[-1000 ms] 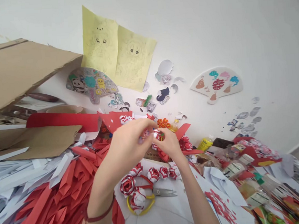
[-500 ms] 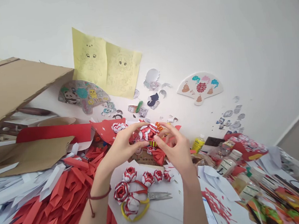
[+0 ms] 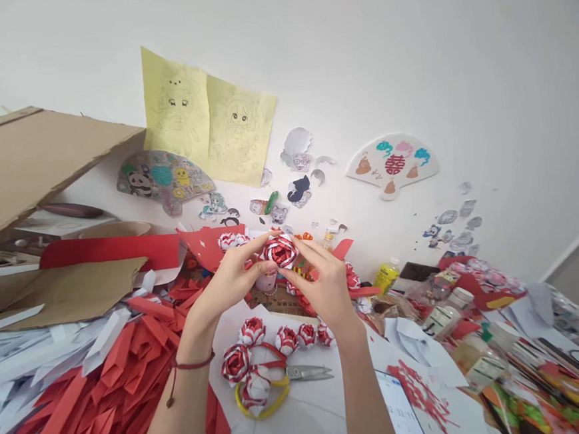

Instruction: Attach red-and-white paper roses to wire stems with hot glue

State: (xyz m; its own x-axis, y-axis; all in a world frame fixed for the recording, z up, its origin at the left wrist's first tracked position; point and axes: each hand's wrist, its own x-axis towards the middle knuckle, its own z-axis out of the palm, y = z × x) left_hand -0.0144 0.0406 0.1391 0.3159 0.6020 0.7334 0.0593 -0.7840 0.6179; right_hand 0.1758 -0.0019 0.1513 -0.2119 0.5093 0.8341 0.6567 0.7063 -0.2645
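Note:
Between both hands, above the table, is a red-and-white paper flower (image 3: 279, 251) with its rolled centre facing me. My left hand (image 3: 241, 269) grips its left side, thumb below and fingers above. On its right side, my right hand (image 3: 318, 268) pinches it with the thumb low and the fingers along the edge. Below, several similar paper flowers (image 3: 235, 363) rest on white paper (image 3: 305, 420). Scissors (image 3: 309, 372) with red and yellow handles lie among them, one paper flower (image 3: 255, 388) sitting over the yellow handle loop.
Folded red paper strips (image 3: 98, 399) and white strips (image 3: 11, 372) heap up on the left, under a cardboard flap (image 3: 49, 162). A phone (image 3: 400, 405) lies by red scraps (image 3: 424, 393). Bottles (image 3: 445, 318) and pens crowd the right. A yellow bottle (image 3: 385, 276) stands near the wall.
The paper flower has turned so its centre faces me. My right hand has moved left, closer to my left hand, and more of the phone shows.

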